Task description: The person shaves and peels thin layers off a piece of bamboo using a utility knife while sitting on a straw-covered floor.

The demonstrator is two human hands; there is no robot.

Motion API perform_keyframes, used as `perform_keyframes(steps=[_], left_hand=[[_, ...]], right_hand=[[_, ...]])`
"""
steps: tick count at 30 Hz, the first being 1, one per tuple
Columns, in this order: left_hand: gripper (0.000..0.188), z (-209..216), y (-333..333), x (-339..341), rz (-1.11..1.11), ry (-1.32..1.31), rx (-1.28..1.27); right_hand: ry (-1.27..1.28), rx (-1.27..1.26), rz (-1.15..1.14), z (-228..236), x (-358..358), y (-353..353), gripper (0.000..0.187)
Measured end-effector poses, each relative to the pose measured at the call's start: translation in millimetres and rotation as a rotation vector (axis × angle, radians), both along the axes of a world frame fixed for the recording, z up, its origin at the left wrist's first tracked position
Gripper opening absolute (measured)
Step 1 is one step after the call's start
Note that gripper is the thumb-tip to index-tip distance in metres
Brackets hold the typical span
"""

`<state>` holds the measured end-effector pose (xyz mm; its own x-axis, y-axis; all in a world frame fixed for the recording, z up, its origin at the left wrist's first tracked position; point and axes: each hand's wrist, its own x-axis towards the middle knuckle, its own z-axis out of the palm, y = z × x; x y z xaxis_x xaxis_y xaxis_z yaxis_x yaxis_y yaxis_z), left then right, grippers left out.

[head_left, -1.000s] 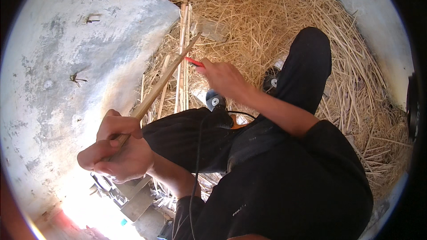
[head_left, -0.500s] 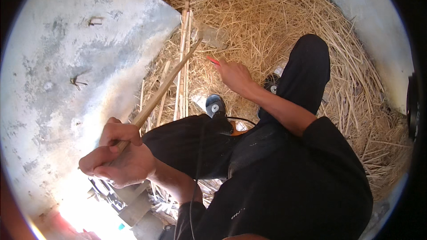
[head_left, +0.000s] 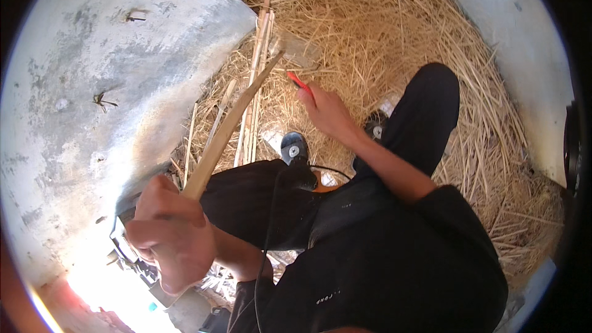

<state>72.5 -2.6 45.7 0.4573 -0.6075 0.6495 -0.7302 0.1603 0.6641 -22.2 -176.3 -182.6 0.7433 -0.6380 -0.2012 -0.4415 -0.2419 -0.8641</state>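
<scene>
My left hand [head_left: 174,234], at the lower left, is wrapped around the thick near end of a long pale wooden strip [head_left: 227,132]. The strip slants up and to the right, narrowing to a tip above the straw. Closed on a small red tool with a dark part [head_left: 300,83], my right hand [head_left: 330,111] is just right of that tip. A small gap separates the tool from the strip. My fingers cover much of the tool, so its exact kind cannot be made out.
Loose straw and shavings [head_left: 370,31] cover the floor. Several long thin strips [head_left: 256,80] lie beyond my left knee. A worn whitish wall [head_left: 80,43] stands on the left, another [head_left: 530,43] on the right. Dark-clad knees and shoes [head_left: 295,147] frame the work area.
My left hand has turned and come slightly lower, and the strip has rolled to show a broader face. More of the red tool shows above my right hand, which shifted slightly right.
</scene>
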Motion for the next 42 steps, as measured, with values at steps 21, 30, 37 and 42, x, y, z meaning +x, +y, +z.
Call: perform_keyframes(steps=[21, 30, 37, 42], left_hand=[[0.042, -1, -23, -12, -0.106, -0.202, -0.093], [0.028, -1, -27, -10, -0.252, -0.186, -0.118], [0.033, -4, -11, -6, -0.218, -0.155, -0.075], [0.038, -2, -18, -4, -0.271, -0.146, -0.102]], right_hand=[[0.053, -0.216, 0.266, 72, -6, -4, 0.027], [-0.170, -0.318, 0.308, 60, -13, 16, 0.022], [-0.056, -0.109, 0.033, 66, -12, -11, 0.033], [-0.600, -0.139, 0.168, 108, -24, 33, 0.034]])
